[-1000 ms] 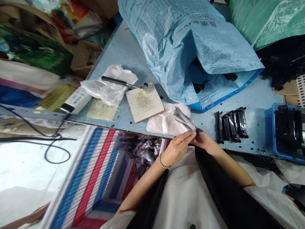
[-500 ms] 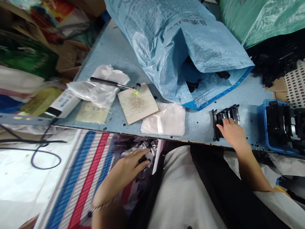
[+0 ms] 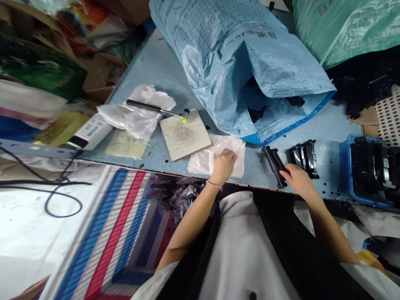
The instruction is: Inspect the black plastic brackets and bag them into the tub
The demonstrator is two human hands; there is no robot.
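Observation:
My left hand [image 3: 223,164] rests with curled fingers on a stack of clear plastic bags [image 3: 206,160] near the front edge of the blue table [image 3: 162,75]. It seems to pinch the top bag. My right hand [image 3: 296,180] grips one long black plastic part [image 3: 274,163], pulled out to the left of a small row of the same black parts [image 3: 303,157]. A bead bracelet circles my left wrist.
A big light-blue woven sack [image 3: 237,62] with black parts inside lies open behind. A small hammer [image 3: 156,109] rests on a wooden board [image 3: 185,134]. A blue basket [image 3: 368,171] of black parts stands at right. A striped bag [image 3: 118,233] of crumpled film sits below the table.
My left hand came up from the striped bag below the table onto the clear bags. My right hand drew one black part leftward away from the row.

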